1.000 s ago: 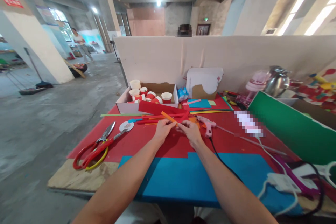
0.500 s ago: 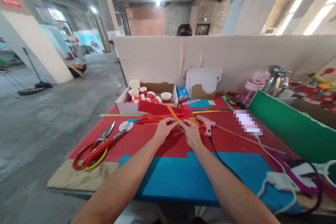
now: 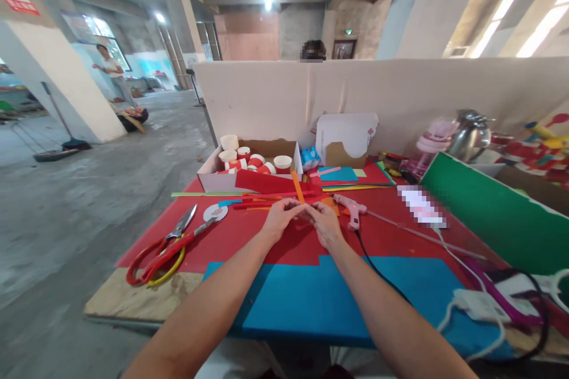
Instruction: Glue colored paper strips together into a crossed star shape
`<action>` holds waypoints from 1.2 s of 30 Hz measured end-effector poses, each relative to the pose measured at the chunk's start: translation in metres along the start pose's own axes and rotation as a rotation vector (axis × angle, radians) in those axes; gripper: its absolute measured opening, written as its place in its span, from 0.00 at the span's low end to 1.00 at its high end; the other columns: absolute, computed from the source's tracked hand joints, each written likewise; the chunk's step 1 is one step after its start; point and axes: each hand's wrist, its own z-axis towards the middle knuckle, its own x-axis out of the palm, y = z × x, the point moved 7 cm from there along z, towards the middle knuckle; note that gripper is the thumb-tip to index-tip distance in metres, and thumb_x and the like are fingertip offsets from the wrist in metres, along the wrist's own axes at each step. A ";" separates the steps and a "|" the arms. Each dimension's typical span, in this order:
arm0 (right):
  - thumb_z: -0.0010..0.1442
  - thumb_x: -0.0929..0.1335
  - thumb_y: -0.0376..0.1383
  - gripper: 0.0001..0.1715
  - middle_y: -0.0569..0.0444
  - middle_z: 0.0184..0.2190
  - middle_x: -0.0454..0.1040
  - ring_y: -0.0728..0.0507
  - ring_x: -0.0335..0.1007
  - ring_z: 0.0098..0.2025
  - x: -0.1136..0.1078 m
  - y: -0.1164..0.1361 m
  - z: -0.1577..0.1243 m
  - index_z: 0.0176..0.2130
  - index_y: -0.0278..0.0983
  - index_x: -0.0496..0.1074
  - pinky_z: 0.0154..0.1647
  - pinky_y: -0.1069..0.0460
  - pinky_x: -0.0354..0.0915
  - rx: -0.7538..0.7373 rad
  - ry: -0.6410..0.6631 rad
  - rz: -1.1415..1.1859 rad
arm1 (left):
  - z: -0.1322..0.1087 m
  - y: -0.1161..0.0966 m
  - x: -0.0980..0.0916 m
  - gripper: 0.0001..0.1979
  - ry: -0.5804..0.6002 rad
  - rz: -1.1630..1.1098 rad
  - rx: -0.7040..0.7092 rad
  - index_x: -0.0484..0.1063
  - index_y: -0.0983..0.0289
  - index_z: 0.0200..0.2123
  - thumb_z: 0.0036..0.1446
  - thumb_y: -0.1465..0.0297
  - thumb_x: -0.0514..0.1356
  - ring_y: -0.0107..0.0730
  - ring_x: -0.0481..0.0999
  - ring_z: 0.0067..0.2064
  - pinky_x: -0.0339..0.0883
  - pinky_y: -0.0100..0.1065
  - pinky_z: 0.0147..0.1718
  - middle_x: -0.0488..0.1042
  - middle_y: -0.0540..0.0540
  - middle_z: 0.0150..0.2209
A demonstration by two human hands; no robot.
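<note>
An orange paper strip (image 3: 297, 187) sticks up from between the fingertips of my two hands, over the red part of the table covering (image 3: 249, 234). My left hand (image 3: 283, 218) pinches its lower end from the left. From the right, my right hand (image 3: 324, 222) pinches it too, thumbs almost meeting. The strip's bottom end is hidden by the fingers. Just behind the hands lie red strips (image 3: 253, 204) and a red sheet (image 3: 262, 182). Right of my right hand rests a pink glue gun (image 3: 349, 208) with a black cord.
Large red-handled scissors (image 3: 162, 251) and a round white disc (image 3: 215, 212) lie at left. Behind stands a box (image 3: 217, 182) of paper cups. A green-sided box (image 3: 493, 222), a steel jug (image 3: 469, 133) and a white charger (image 3: 479, 307) with cables occupy the right. A person (image 3: 113, 71) stands far left.
The orange strip has swung from a leftward lean to more upright, its tip moving right. Both hands stay together in nearly the same place. The far person has shifted slightly left.
</note>
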 end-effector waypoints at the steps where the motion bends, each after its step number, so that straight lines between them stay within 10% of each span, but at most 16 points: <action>1: 0.30 0.78 0.41 0.20 0.57 0.19 0.74 0.47 0.72 0.25 0.000 -0.001 0.000 0.20 0.35 0.69 0.34 0.49 0.71 0.006 0.004 0.002 | 0.000 -0.001 -0.001 0.13 -0.014 0.001 0.006 0.72 0.67 0.26 0.37 0.65 0.68 0.25 0.70 0.26 0.61 0.27 0.27 0.73 0.51 0.24; 23: 0.41 0.73 0.48 0.18 0.56 0.23 0.74 0.49 0.67 0.25 -0.022 0.026 0.007 0.28 0.37 0.74 0.27 0.53 0.63 -0.174 -0.158 -0.064 | -0.001 -0.004 -0.001 0.10 -0.018 0.207 0.026 0.70 0.66 0.20 0.36 0.66 0.65 0.21 0.61 0.20 0.55 0.27 0.23 0.66 0.47 0.17; 36: 0.36 0.76 0.41 0.16 0.56 0.18 0.74 0.50 0.67 0.22 -0.005 0.006 0.002 0.23 0.33 0.74 0.30 0.53 0.64 -0.010 0.029 -0.206 | 0.000 -0.003 -0.008 0.13 -0.100 0.037 -0.006 0.71 0.67 0.22 0.34 0.65 0.68 0.21 0.63 0.21 0.57 0.27 0.23 0.70 0.49 0.19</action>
